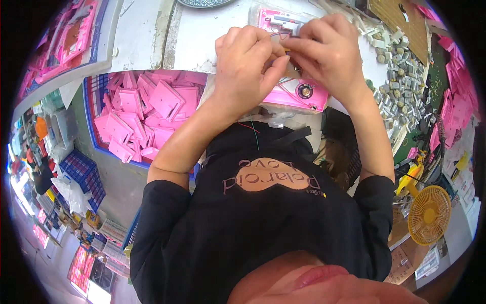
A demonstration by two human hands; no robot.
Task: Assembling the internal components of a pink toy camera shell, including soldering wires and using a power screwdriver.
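A pink plastic casing [317, 100] lies on the white table in front of me, partly covered by my hands. It carries a round black part [305, 91], a grey part [286, 22] at its far end and thin wires [288, 92]. Above its middle, my left hand [247, 65] has thumb and forefinger pinched together. Close against it, my right hand [331, 57] also pinches with thumb and forefinger, by the wires. Whatever lies between the fingertips is too small and hidden to name.
A blue crate [90, 114] full of pink plastic pieces [164, 99] stands left of my arm, below the table edge. Many small grey parts [400, 76] are heaped on the right. A yellow fan [429, 215] stands at lower right. More pink casings [76, 38] lie far left.
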